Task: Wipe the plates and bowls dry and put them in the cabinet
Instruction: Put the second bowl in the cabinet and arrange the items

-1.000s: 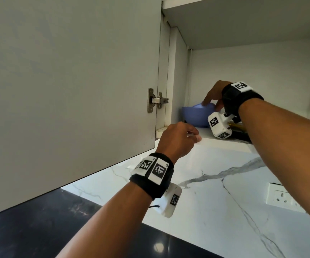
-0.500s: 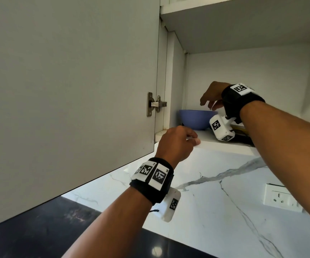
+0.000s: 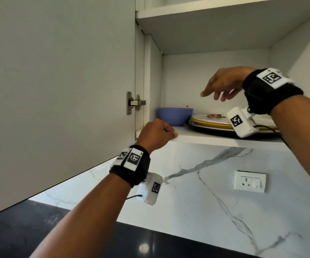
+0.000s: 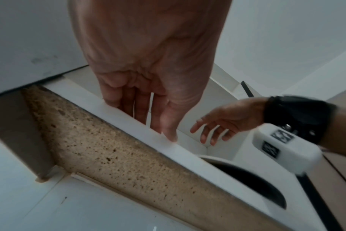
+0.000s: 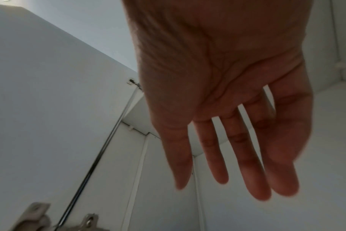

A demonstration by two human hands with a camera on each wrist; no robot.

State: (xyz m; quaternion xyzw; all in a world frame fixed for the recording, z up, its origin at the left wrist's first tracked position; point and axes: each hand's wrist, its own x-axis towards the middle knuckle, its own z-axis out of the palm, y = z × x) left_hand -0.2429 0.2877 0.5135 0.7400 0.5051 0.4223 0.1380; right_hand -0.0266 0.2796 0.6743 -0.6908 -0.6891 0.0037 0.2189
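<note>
A blue bowl stands upright at the left end of the lower cabinet shelf. Right beside it lies a stack of plates; the top one is yellow-rimmed with a flower print, and its right part is hidden by my wrist camera. My right hand hovers above the plates, clear of the bowl, fingers spread and holding nothing. My left hand rests on the shelf's front edge, fingers loosely bent over it and the thumb along the lip.
The grey cabinet door stands open at the left on its metal hinge. An upper shelf closes the compartment overhead. Below are a marble backsplash with a white socket and a dark counter.
My right hand has let go of the blue bowl, risen and drawn back to the right with its fingers spread. The bowl stays on the shelf. My left hand has kept to the shelf edge.
</note>
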